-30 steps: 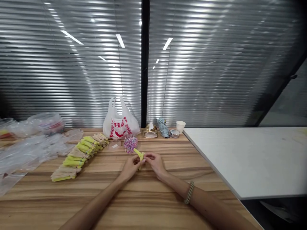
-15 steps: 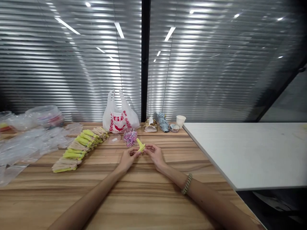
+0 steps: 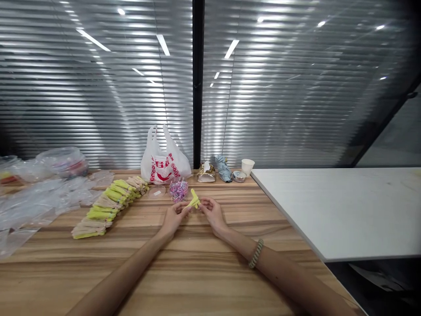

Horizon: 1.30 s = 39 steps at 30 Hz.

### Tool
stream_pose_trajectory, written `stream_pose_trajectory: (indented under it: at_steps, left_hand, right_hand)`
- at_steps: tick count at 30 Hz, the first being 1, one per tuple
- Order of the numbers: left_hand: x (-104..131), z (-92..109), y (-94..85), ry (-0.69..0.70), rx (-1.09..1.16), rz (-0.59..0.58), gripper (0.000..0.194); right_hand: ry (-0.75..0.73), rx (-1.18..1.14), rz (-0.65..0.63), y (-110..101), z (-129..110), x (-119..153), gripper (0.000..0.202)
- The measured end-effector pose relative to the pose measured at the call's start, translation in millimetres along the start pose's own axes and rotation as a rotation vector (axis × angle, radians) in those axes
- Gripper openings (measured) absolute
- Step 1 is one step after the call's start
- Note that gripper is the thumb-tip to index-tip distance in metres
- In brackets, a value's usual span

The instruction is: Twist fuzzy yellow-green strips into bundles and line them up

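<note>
Head view: left hand [image 3: 174,219], right hand [image 3: 213,215] pinch yellow piece [image 3: 194,199]; clear tub [image 3: 187,186] holds pink-purple bits [image 3: 178,192]

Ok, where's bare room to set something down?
Wooden table: between the right hand and white table, and between the forearms. Most of the white table, too. Crowded: left, with plastic bags and yellow-and-beige bundles, and the back, from carrier bag to paper cup.

Seen from the gold tissue pack [image 3: 207,176], a white carrier bag [image 3: 179,163] with red print stands at nine o'clock; a blue bundle [image 3: 224,170], round container [image 3: 238,177] and paper cup [image 3: 247,167] sit toward three, and slatted blinds [image 3: 263,96] span eleven to one.
</note>
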State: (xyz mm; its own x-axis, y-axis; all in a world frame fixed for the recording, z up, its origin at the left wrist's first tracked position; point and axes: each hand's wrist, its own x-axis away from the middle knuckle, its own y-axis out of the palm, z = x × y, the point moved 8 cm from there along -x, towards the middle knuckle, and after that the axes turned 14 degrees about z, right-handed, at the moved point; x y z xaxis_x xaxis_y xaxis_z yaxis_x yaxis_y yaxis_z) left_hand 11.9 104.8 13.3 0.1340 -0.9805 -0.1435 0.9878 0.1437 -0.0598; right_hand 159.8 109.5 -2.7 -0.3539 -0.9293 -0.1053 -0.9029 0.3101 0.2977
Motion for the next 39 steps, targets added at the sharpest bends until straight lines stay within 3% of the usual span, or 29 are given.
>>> stream_pose_trajectory:
  at_steps: [11, 19, 39]
  left_hand:
    - [1, 12, -9.8, 0.043, -0.073, 0.086, 0.031]
    - [-1, 7, -9.7, 0.04, 0.039, 0.074, 0.033]
    - [-1, 7, -2.7, 0.04, 0.019, 0.023, 0.033]
  right_hand:
    - [-0.064, 0.053, 0.091, -8, 0, -5, 0.022]
    - [-0.115, 0.119, 0.046, -5, -6, -1, 0.022]
    - [-0.088, 0.116, -0.027, 3, -8, 4, 0.018]
